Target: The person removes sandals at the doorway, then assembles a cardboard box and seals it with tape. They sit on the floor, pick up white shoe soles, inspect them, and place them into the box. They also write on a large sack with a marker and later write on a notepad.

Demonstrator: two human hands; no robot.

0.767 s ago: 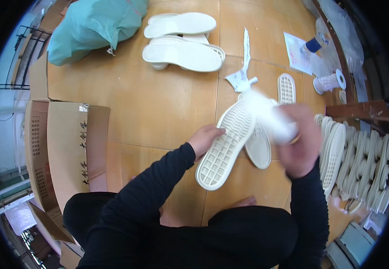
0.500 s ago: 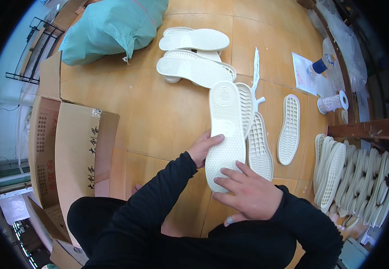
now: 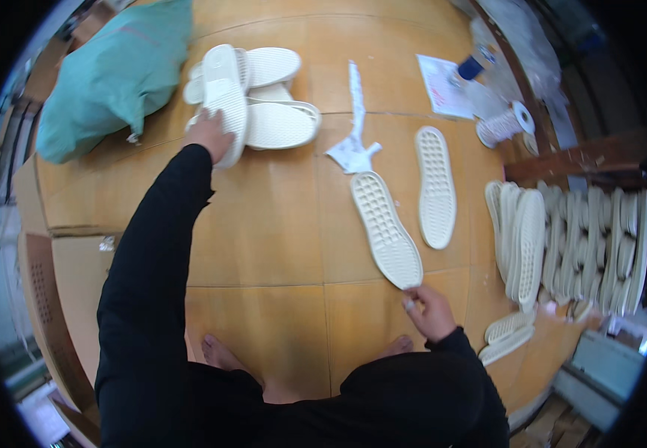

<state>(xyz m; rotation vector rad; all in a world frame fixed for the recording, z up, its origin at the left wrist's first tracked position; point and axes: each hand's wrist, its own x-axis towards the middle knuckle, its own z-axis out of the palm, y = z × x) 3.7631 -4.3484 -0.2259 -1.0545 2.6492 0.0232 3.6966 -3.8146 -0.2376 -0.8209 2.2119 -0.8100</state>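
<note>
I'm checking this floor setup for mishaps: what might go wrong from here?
1. The left hand has the upper sole angled across the pile of soles, so it might slide or tip off.
2. The right hand is only at the near tip of the lone sole, so lifting it there could let it slip.
3. The white scrap lies close by its far end and might get dragged along.

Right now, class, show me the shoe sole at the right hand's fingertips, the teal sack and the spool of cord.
Shoe sole [image 3: 386, 230]: head view, middle of its upward patterned face.
Teal sack [image 3: 114, 84]: head view, middle of its side.
Spool of cord [image 3: 498, 128]: head view, on the wound cord.
</note>
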